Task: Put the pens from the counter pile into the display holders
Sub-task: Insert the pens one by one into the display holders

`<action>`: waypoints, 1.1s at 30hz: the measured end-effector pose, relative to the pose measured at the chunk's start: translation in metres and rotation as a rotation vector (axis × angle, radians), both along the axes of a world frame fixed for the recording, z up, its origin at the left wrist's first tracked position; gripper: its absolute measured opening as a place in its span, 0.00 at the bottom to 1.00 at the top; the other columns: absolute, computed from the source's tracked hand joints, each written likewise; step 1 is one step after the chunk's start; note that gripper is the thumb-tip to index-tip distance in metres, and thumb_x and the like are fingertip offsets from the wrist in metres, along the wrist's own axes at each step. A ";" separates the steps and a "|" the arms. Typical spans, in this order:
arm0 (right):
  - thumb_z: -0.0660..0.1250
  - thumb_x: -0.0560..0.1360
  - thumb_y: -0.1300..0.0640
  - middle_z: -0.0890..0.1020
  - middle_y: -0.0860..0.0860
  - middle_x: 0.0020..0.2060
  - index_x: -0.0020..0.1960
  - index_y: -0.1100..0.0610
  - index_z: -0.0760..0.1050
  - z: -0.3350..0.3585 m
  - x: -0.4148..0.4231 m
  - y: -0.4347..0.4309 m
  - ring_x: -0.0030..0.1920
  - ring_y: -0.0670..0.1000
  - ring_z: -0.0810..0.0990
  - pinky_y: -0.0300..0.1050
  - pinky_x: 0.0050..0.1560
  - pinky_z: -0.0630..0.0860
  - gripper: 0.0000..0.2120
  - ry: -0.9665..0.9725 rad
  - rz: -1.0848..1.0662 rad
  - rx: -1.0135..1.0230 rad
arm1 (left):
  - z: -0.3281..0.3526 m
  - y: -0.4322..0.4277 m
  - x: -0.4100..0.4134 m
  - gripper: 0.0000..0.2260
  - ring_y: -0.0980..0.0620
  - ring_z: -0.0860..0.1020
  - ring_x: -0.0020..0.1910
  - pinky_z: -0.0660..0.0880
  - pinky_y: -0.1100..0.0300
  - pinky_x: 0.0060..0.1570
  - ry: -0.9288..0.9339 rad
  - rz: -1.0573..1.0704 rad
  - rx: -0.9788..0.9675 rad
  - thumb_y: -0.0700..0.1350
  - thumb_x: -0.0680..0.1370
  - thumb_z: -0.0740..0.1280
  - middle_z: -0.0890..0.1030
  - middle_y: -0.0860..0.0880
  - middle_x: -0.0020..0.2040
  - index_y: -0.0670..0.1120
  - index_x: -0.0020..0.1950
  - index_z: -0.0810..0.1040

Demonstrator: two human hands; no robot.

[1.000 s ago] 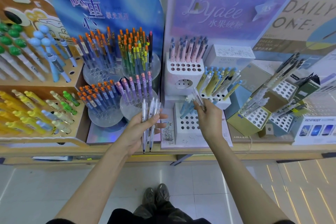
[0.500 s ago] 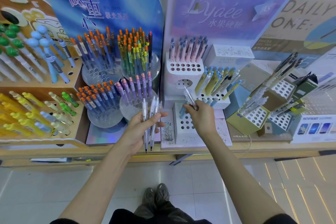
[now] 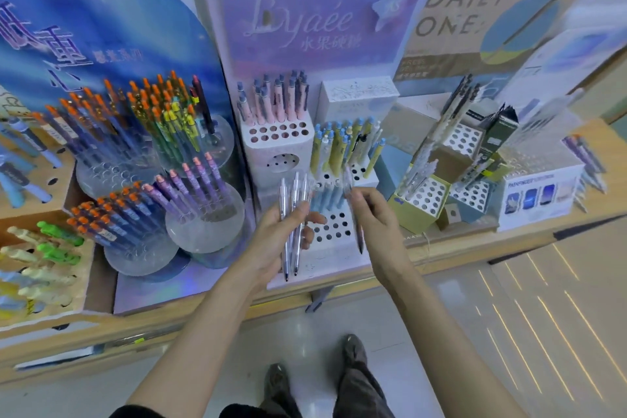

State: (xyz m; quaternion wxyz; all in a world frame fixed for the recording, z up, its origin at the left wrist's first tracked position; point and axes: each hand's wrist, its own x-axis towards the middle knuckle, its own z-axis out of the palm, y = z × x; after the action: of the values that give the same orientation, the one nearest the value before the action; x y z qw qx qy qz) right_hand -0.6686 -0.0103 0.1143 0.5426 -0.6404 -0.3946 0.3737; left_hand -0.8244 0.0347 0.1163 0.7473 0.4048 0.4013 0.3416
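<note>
My left hand point(image 3: 276, 241) grips a small bunch of clear pens point(image 3: 292, 214), held upright with tips pointing down. My right hand point(image 3: 375, 220) pinches one clear pen point(image 3: 354, 214), tip down, just right of the bunch. Both hands hover over the low white holder with round holes point(image 3: 334, 231), which has several light blue pens at its back rows. Behind it stand a white holder of yellow and blue pens point(image 3: 346, 149) and a taller white holder of pink pens point(image 3: 276, 136).
Round clear holders of orange-capped and purple pens point(image 3: 190, 187) fill the left. A wooden rack of green and cream pens point(image 3: 44, 258) sits far left. Boxed holders with holes point(image 3: 427, 197) stand right. The wooden counter edge point(image 3: 475, 248) runs below; my shoes show on the floor.
My right hand drew back from the white holders toward the left hand, holding a single clear pen. The camera view swung to the right.
</note>
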 end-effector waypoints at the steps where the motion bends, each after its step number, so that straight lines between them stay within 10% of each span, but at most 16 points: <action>1: 0.62 0.80 0.54 0.72 0.40 0.29 0.44 0.49 0.77 0.001 0.009 -0.002 0.31 0.40 0.69 0.30 0.34 0.68 0.08 -0.003 -0.015 0.010 | 0.000 0.001 0.010 0.08 0.56 0.74 0.27 0.73 0.64 0.29 0.008 0.002 0.013 0.43 0.80 0.62 0.84 0.51 0.38 0.45 0.58 0.75; 16: 0.64 0.79 0.54 0.76 0.46 0.30 0.40 0.51 0.70 0.001 0.201 -0.008 0.31 0.42 0.73 0.37 0.33 0.68 0.09 -0.316 0.093 0.015 | -0.010 -0.013 0.165 0.10 0.55 0.74 0.25 0.76 0.62 0.30 0.044 0.234 -0.024 0.45 0.80 0.62 0.76 0.53 0.27 0.40 0.55 0.76; 21: 0.62 0.80 0.56 0.79 0.44 0.35 0.45 0.59 0.75 0.001 0.242 0.009 0.35 0.39 0.75 0.32 0.35 0.69 0.08 -0.452 0.169 0.046 | -0.009 -0.026 0.201 0.10 0.57 0.78 0.30 0.77 0.63 0.33 0.053 0.348 0.001 0.45 0.80 0.60 0.79 0.54 0.29 0.42 0.47 0.78; 26: 0.62 0.80 0.57 0.81 0.56 0.35 0.46 0.63 0.76 -0.004 0.241 0.027 0.35 0.51 0.78 0.48 0.37 0.71 0.10 -0.535 0.303 0.057 | -0.012 -0.033 0.217 0.11 0.65 0.81 0.43 0.74 0.67 0.43 0.142 0.442 0.004 0.50 0.78 0.62 0.83 0.55 0.48 0.43 0.49 0.78; 33: 0.61 0.80 0.58 0.80 0.57 0.37 0.45 0.64 0.74 -0.016 0.240 0.043 0.35 0.54 0.76 0.46 0.34 0.67 0.10 -0.626 0.376 0.027 | -0.012 -0.031 0.215 0.08 0.62 0.79 0.45 0.72 0.63 0.46 0.247 0.483 0.034 0.48 0.79 0.64 0.84 0.61 0.44 0.49 0.44 0.81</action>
State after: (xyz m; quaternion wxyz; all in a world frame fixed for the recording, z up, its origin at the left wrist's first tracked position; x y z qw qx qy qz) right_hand -0.4286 0.0324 0.0985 0.3257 -0.6328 -0.6573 0.2478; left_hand -0.6094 0.0035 0.1047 0.5825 0.3484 0.5685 0.4649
